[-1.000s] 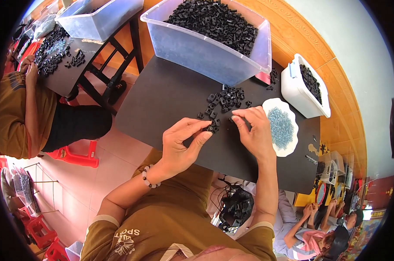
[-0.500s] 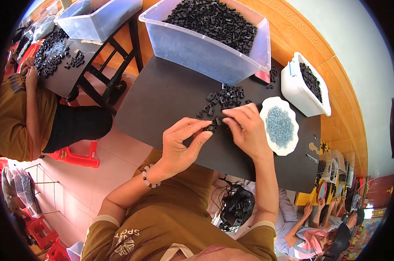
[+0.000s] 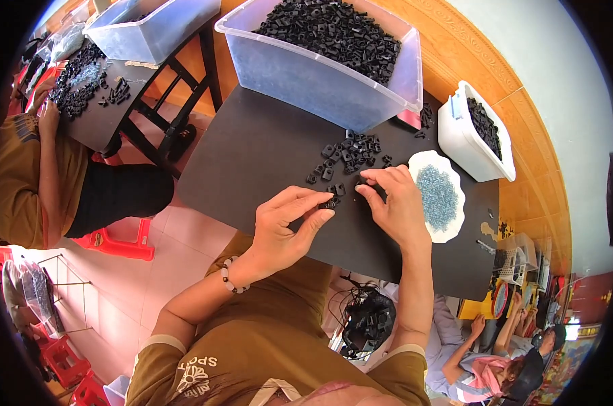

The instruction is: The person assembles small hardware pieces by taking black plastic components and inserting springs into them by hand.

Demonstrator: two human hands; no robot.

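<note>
I count my two hands (image 3: 286,222) and, on one worktop (image 3: 245,145), one large clear tub (image 3: 306,88), one white tub (image 3: 465,149), one white plate (image 3: 448,234); black pieces (image 3: 352,159) are too many.

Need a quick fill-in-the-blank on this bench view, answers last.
1. The small pieces in the scalloped dish are pale ____ in colour.
2. A beaded bracelet circles the person's ____ wrist.
3. Of the left hand and the right hand, the ____ one is nearer the dish.
4. The big translucent tub is heaped with parts coloured ____.

Missing words: blue; left; right; black.
</note>
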